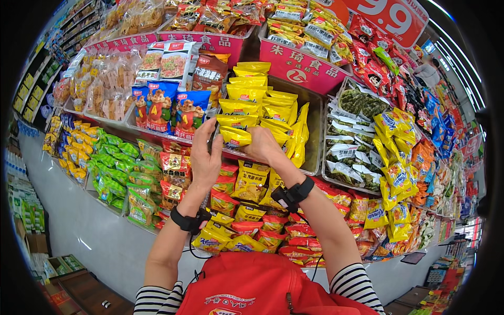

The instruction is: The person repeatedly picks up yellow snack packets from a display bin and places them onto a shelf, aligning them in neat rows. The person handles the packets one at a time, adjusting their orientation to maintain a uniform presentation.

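Observation:
Yellow snack packets [246, 94] stand in overlapping rows inside a clear plastic bin [314, 118]. My right hand [263, 142] is at the front of the bin, its fingers curled around the right edge of the foremost yellow packet [235, 137]; the fingertips are partly hidden. Just left of that packet is my left hand [206, 157], fingers raised and thumb apart, with nothing visible in its grasp. It is close to the bin's front left corner. Black straps with small devices circle both wrists.
Blue chipmunk-printed bags [191, 112] stand left of the yellow rows. On the right is a bin of seaweed-like packs [350, 145]. Below are green packets [114, 169] and yellow bread-snack bags [251, 181]. Pink-fronted bins [301, 65] rise behind. A person [427, 73] stands far right.

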Action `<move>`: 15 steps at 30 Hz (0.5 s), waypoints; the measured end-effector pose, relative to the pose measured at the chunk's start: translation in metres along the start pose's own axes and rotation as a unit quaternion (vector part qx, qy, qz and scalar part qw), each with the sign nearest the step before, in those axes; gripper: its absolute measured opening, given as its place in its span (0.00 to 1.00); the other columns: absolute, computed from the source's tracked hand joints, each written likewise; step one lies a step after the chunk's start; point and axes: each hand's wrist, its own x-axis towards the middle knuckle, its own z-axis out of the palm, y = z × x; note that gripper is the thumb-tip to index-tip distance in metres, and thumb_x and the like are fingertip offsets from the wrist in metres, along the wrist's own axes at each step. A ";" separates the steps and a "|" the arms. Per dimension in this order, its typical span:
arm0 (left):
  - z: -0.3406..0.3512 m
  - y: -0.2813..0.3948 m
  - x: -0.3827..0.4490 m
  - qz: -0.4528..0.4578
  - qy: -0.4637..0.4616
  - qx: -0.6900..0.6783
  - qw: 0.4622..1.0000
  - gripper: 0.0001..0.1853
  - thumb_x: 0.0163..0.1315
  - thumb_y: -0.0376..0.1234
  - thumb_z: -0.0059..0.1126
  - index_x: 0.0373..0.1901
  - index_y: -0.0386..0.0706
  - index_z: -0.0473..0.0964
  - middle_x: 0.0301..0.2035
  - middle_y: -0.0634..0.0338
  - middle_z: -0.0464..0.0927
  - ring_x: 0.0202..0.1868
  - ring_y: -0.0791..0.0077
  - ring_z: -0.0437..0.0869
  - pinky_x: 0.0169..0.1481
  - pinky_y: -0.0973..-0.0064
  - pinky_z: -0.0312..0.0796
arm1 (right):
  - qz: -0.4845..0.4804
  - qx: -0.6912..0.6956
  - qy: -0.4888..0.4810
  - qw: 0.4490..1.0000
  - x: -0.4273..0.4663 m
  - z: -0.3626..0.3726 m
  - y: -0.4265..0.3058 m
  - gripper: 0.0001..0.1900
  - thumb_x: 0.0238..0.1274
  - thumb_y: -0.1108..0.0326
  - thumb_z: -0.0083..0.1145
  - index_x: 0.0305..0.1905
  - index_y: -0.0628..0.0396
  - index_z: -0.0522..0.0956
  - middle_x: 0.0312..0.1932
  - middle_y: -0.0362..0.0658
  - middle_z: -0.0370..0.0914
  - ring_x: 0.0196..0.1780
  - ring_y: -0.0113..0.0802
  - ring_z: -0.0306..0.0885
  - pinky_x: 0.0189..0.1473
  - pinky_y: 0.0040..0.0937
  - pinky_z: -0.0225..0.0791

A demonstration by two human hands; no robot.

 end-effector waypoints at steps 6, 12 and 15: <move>-0.002 0.009 0.007 0.167 -0.093 0.183 0.964 0.21 0.62 0.26 0.65 0.57 0.46 0.80 0.61 0.51 0.74 0.63 0.51 0.74 0.66 0.59 0.69 | 0.058 0.177 0.028 0.982 -0.025 -0.013 0.007 0.19 0.52 0.62 0.71 0.47 0.63 0.85 0.38 0.55 0.88 0.42 0.48 0.87 0.46 0.41 0.78; 0.005 -0.013 0.009 0.183 -0.100 0.203 0.957 0.17 0.60 0.23 0.64 0.51 0.43 0.82 0.51 0.54 0.80 0.58 0.52 0.78 0.63 0.58 0.71 | 0.017 0.147 0.117 0.982 -0.033 0.019 0.002 0.12 0.60 0.67 0.64 0.44 0.65 0.83 0.36 0.64 0.81 0.40 0.63 0.81 0.41 0.50 0.73; 0.003 -0.019 0.011 0.169 -0.097 0.181 0.964 0.16 0.60 0.24 0.64 0.51 0.41 0.81 0.50 0.53 0.80 0.57 0.52 0.78 0.63 0.58 0.70 | 0.038 0.132 0.074 0.988 -0.033 0.011 0.004 0.13 0.62 0.65 0.64 0.47 0.63 0.84 0.32 0.57 0.84 0.39 0.50 0.86 0.43 0.39 0.75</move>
